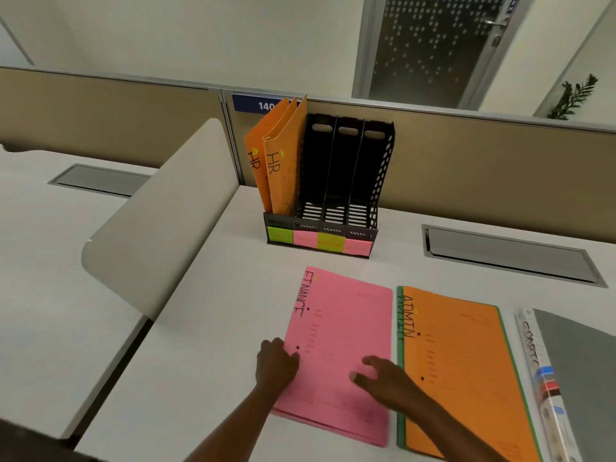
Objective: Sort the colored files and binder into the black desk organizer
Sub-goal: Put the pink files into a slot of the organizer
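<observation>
Two HR orange files [278, 161] already stand in the leftmost slot of the black desk organizer [336, 191]; the other three slots look empty. Main risk: the pink FINANCE file [340, 348] looks like a stack of more than one, edges showing at the near corner, so a one-sided lift could fan it out or leave the bottom sheet on the desk [206, 328]. Second risk: wrong slot, since the sticky labels [318, 243] on the organizer front are too blurred to read from here. Also the orange ADMIN file [463, 361] lies just beside the pink one, easy to drag along. Grip state: left hand [276, 361] curled at the pink file's left edge, fingers on or under the edge, can't tell which. Right hand [383, 378] spread loose, resting on top near the right side, holding nothing. File flat on the desk, between both hands, not yet lifted. Grey binder [573, 371] far right, untouched.
</observation>
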A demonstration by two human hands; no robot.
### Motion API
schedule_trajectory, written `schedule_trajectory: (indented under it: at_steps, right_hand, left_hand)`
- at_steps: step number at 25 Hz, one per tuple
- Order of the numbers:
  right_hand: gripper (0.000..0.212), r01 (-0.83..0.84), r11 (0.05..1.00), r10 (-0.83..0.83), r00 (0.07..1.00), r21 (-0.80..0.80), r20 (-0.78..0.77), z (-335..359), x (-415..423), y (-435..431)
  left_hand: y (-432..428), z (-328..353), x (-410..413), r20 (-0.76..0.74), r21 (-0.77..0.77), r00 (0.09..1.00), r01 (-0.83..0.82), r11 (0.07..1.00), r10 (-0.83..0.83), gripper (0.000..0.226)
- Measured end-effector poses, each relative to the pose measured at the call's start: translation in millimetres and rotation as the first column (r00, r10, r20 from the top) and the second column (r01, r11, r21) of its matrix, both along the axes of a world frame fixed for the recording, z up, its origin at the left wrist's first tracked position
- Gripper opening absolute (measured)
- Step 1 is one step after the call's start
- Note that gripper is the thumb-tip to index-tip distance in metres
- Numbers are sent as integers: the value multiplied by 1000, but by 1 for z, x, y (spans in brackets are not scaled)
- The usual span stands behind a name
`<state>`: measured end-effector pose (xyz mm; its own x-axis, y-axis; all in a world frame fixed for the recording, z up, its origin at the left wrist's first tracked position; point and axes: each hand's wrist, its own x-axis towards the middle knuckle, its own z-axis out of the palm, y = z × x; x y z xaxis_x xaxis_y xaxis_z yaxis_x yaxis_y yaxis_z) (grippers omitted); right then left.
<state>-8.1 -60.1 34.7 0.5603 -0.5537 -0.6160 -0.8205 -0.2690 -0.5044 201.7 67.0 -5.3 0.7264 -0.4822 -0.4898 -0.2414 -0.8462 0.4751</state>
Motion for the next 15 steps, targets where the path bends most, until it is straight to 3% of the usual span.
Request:
schedule_trajectory:
  at_steps: [3, 10, 15]
  right_hand:
    - [76, -105, 994, 103, 993, -33, -65, -17, -24, 18]
    - [72, -112, 994, 112, 993, 0, 29, -6, -37, 15]
    - [70, 4, 997, -14, 990, 74, 140, 15, -40, 0]
  left_hand:
    - [6, 5, -17, 29, -4, 999, -38, 999, 38, 40]
    - [3, 38, -28, 67, -100, 988, -134, 986, 141, 28]
    - [-10, 86, -36, -202, -382, 960, -258, 887, 192, 28]
